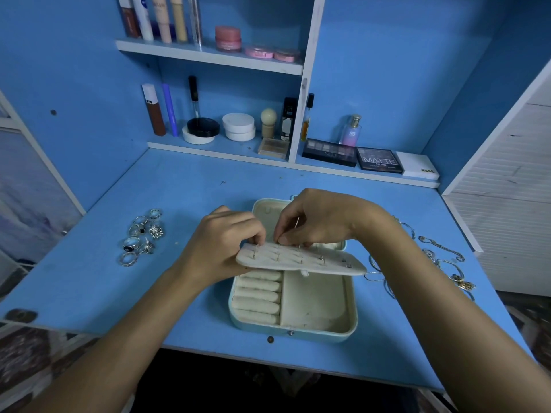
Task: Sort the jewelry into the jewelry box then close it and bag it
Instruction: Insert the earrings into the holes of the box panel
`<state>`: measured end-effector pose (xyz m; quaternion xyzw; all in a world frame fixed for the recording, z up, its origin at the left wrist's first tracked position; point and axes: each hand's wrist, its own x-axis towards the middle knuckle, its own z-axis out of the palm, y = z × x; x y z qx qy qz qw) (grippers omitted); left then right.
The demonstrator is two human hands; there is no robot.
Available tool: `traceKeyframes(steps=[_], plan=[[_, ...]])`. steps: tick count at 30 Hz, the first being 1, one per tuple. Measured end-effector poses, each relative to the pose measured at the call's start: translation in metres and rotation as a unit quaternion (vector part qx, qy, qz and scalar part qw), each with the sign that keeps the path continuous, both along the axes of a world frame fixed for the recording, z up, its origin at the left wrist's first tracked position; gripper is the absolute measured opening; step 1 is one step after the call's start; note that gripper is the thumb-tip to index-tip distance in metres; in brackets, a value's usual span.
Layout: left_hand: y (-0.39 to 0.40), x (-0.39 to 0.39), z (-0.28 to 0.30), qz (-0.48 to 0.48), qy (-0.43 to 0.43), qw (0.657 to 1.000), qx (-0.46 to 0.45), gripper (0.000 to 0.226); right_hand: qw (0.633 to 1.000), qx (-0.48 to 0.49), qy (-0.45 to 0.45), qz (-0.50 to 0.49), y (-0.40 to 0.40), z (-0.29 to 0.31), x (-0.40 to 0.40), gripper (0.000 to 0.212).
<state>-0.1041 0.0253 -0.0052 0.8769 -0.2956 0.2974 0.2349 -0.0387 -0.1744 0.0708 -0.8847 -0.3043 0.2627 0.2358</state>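
An open light-blue jewelry box (pixel 353 320) with a cream lining lies at the desk's middle, with ring rolls on its left and an open compartment on its right. A cream earring flap (pixel 334 265) is lifted level over the box, with several earring posts sticking through it. My left hand (pixel 220 245) grips the flap's left end, thumb under it. My right hand (pixel 313 222) pinches a small earring post at the flap's far edge. Several silver rings (pixel 143 234) lie in a cluster to the left. Chains and bracelets (pixel 447 263) lie to the right, partly hidden by my right forearm.
The blue desk (pixel 190 198) has a back shelf with makeup palettes (pixel 378 160), jars, tubes and a perfume bottle (pixel 351 131). An upper shelf (pixel 208 56) carries more cosmetics. White panels stand at the right side. The desk's front edge runs just below the box.
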Motion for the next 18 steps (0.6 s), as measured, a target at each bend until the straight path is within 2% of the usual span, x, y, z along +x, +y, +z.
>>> traceKeyframes(steps=[5, 18], plan=[[0.0, 0.0, 0.0, -0.002, -0.005, 1.0, 0.002, 0.013, 1.0, -0.011, 0.022, -0.005, 0.003, 0.004, 0.003, 0.006], [0.002, 0.002, -0.004, -0.005, -0.019, 1.0, 0.011, 0.011, 0.996, -0.086, -0.018, 0.034, 0.011, 0.011, 0.0, 0.009]])
